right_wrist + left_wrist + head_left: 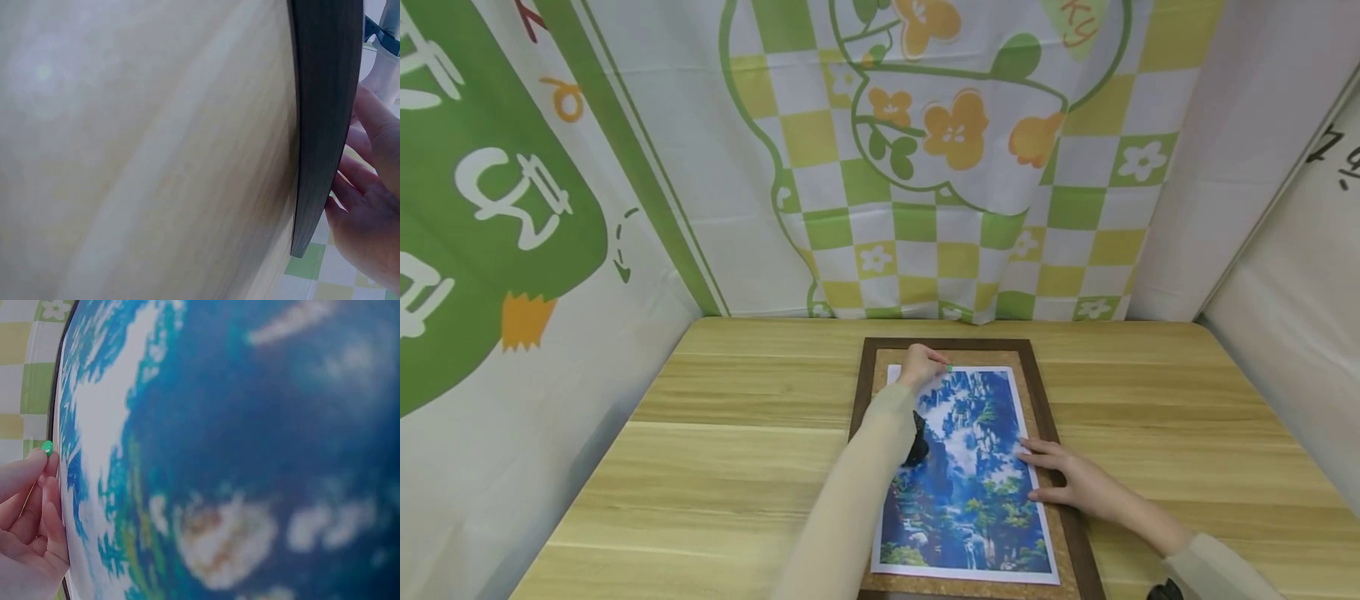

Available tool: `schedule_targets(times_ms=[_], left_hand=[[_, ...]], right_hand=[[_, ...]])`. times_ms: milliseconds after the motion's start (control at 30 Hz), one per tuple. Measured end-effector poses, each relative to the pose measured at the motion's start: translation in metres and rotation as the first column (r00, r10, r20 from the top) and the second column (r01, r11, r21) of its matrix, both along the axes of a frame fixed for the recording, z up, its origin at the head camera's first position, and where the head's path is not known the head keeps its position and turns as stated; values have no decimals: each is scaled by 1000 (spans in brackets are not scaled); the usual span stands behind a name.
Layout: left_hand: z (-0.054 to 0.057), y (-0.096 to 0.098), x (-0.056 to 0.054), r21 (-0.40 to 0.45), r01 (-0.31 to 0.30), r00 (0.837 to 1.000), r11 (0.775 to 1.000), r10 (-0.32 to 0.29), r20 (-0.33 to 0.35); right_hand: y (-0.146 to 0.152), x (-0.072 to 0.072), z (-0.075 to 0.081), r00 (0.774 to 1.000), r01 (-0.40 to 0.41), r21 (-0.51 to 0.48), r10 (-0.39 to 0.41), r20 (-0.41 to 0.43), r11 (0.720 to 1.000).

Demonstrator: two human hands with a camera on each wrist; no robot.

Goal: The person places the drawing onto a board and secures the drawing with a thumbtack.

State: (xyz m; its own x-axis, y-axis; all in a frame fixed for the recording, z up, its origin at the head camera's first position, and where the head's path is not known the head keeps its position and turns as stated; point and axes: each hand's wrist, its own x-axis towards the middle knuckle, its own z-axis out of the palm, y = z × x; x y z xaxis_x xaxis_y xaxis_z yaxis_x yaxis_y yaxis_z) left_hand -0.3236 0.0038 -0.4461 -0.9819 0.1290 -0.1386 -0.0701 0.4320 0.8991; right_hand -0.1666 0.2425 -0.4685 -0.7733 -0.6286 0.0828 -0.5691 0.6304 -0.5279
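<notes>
A printed landscape picture (962, 475) in blues and greens lies on a cork board (988, 358) with a dark brown frame (947, 342). At the picture's top edge my left hand (922, 365) pinches a small green push pin (47, 448) between thumb and fingertip. Whether its point has entered the cork cannot be told. My right hand (1075, 483) rests with spread fingers on the picture's right edge, reaching over the frame's side. In the right wrist view its fingers appear beyond the dark frame edge. My left forearm covers part of the picture's left side.
The board lies on a light wood-grain table (737, 467). Behind it hangs a green, yellow and white checked curtain (895, 225). Printed cloth walls (647, 250) stand close on both sides. A black wrist device (917, 442) sits on the left forearm.
</notes>
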Motion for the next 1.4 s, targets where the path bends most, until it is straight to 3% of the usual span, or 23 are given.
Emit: schedule_targets(times_ms=[100, 200, 233, 267, 333, 467, 500, 600, 700, 833, 867, 967, 1100, 1133, 1333, 1367, 1400], left_hand=[[-7, 5, -5, -82, 3, 999, 997, -7, -54], [-48, 8, -38, -145, 6, 991, 989, -25, -130], [-69, 9, -56, -172, 5, 989, 985, -30, -143], [-81, 10, -65, -184, 7, 983, 983, -40, -180], [-88, 9, -74, -168, 27, 989, 985, -51, -136], [-31, 8, -29, -176, 37, 997, 984, -49, -65], [-19, 9, -20, -185, 37, 999, 982, -41, -21], [-10, 10, -13, -236, 35, 998, 971, -46, -41], [-49, 12, -43, -296, 36, 986, 955, -81, -143], [-111, 14, -91, -355, 31, 970, 934, -114, -216], [-115, 16, -96, -367, 28, 971, 930, -112, -210], [-100, 18, -85, -391, 21, 981, 920, -95, -171], [-56, 12, -56, -370, 57, 992, 927, -95, -86], [-59, 8, -59, -335, 65, 987, 940, -109, -116], [-31, 7, -37, -325, 44, 991, 945, -82, -103], [-18, 9, -27, -343, 36, 995, 939, -65, -73], [-12, 9, -21, -346, 25, 995, 938, -56, -80]], right_hand=[[0, 0, 0, 1000, 1, -4, -1, 5, 1000], [0, 1, 0, 1000, 1, -6, -1, -1, 1000], [0, 2, 0, 1000, -1, -7, 1, -7, 1000], [0, 2, 1, 1000, -4, -8, 3, -10, 1000], [0, 3, 2, 1000, -10, -13, 10, -17, 1000], [0, 3, 3, 999, -20, -21, 19, -28, 1000], [0, 3, 3, 999, -20, -22, 19, -30, 1000], [0, 3, 2, 999, -20, -26, 19, -31, 999], [-1, 3, 2, 999, -20, -24, 20, -25, 1000], [-1, 3, 1, 1000, -12, -20, 12, -23, 1000], [-1, 2, 0, 1000, -9, -18, 9, -23, 1000], [0, 2, 0, 1000, -11, -20, 11, -27, 1000], [0, 2, 0, 999, -21, -29, 19, -38, 999], [0, 2, 0, 999, -22, -32, 20, -40, 999], [0, 1, 0, 999, -19, -39, 18, -38, 999], [0, 1, 0, 999, -19, -36, 18, -36, 999], [1, 1, 0, 999, -21, -35, 20, -39, 999]])
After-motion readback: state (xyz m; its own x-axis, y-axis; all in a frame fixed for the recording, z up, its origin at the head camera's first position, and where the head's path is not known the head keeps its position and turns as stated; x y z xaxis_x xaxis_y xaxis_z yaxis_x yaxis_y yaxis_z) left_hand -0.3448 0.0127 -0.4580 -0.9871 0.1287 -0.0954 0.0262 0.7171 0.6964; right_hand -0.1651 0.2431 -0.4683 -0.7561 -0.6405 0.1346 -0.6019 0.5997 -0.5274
